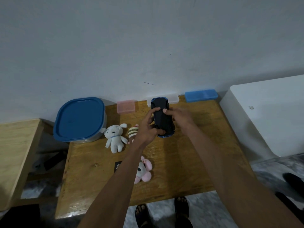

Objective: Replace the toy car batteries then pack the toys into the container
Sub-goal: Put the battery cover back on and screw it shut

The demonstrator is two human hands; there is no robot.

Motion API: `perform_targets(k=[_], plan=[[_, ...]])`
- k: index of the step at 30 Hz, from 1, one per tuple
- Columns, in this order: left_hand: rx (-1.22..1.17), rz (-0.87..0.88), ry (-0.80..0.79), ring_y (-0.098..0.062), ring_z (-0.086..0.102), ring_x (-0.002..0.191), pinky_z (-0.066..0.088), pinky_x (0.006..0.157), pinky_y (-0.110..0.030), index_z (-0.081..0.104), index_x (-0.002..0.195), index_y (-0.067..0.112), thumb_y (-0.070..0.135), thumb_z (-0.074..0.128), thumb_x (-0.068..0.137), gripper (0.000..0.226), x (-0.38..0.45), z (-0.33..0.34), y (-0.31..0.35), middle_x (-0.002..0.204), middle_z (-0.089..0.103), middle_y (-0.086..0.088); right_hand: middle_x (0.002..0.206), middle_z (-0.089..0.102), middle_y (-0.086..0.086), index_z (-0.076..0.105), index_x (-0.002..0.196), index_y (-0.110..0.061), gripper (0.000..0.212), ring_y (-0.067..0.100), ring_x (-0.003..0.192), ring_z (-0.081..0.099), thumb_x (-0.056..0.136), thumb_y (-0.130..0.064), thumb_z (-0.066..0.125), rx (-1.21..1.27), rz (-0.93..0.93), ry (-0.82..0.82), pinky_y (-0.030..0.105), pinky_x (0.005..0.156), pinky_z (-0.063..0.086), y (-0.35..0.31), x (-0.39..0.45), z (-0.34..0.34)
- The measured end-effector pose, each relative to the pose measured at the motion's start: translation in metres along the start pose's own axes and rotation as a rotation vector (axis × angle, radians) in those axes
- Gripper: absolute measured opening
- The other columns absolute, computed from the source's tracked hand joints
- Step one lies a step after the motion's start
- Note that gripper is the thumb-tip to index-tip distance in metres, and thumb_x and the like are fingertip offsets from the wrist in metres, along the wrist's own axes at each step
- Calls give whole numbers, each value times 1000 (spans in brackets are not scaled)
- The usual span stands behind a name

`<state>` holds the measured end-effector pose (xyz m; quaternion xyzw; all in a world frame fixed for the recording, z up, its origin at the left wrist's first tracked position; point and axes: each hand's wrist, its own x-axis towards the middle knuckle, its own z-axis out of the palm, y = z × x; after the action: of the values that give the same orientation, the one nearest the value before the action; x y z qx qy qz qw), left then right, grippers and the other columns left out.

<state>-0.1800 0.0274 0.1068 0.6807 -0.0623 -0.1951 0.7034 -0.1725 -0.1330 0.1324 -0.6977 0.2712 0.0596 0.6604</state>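
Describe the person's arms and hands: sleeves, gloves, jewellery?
Both arms are bare up to the frame edge, no sleeves showing. The left hand and right hand wear no gloves; no watch, ring or bracelet is visible at this resolution.

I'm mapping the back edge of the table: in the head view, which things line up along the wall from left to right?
Blue-lidded container → pink case → clear case, partly behind the toy car held in both hands → blue case.
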Motion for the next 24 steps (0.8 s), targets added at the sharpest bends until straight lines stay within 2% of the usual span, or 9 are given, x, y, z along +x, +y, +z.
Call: perform_targets(k=[3,7,12,14,16,19,21,24], plan=[[12,-5,1,-31,60,122,62,83,-45,57,123,44,-22,75,66,90,0,2,1,135,58,-14,101,69,-1,70,105,-13,21,10,89,61,90,-28,73,2,4,-22,21,62,41,1,-3,-2],[36,-6,-2,-29,59,122,61,86,-47,56,126,44,-20,76,66,90,1,3,2,135,58,-13,103,69,0,70,107,-9,26,12,91,62,90,-29,72,-25,-29,-6,20,62,40,1,0,-3],[48,-8,-20,-28,59,124,61,87,-49,56,127,45,-20,75,67,91,5,3,3,136,57,-10,99,67,-10,71,112,-19,29,-3,84,57,91,-39,70,-54,-51,0,16,64,39,5,0,-7],[52,-14,-16,-27,57,126,61,86,-46,55,127,43,-21,75,66,90,6,3,2,137,56,-10,98,71,-11,73,108,-21,34,1,87,62,90,-49,68,-29,-63,75,20,70,44,16,1,-12],[37,-34,-11,-29,54,128,62,85,-46,55,126,43,-22,74,66,90,7,3,-2,140,54,-10,90,73,-5,73,98,-17,37,9,79,65,91,-52,64,-7,-24,236,25,70,51,35,4,-21],[34,-61,-17,-28,53,128,62,83,-42,54,131,37,-23,74,68,89,8,2,-10,141,53,-10,81,69,2,71,89,-12,26,19,74,62,95,-36,65,-92,55,423,27,62,50,72,7,-38],[35,-81,-21,-26,54,126,62,83,-39,53,133,34,-23,73,70,88,8,2,-15,139,54,-8,91,73,5,75,94,-14,17,23,83,67,94,-29,68,-194,118,472,29,71,53,97,8,-48],[31,-108,-30,-26,53,127,62,84,-45,54,131,37,-22,74,71,86,7,5,-21,139,53,-8,104,75,11,78,101,-13,22,32,98,69,89,-30,72,-366,221,494,36,83,56,128,7,-56]])
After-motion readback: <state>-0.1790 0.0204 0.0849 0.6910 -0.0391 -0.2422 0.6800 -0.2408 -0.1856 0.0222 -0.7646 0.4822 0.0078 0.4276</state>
